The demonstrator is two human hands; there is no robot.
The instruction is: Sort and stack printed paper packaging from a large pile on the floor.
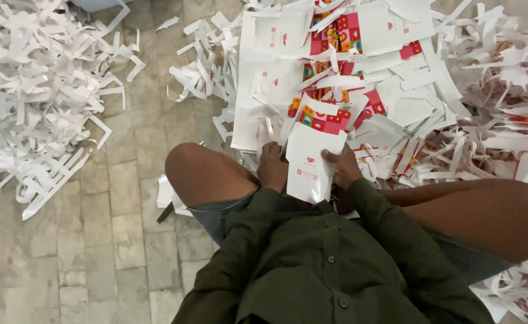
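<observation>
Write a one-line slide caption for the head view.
Seated on a stone floor, left hand and right hand grip a white paper piece amid paper offcuts.

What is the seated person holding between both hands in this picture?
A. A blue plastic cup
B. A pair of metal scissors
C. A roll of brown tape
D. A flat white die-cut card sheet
D: the left hand and the right hand grip the two side edges of a flat white die-cut card sheet, held above the lap before the pile of white and red printed sheets.
</observation>
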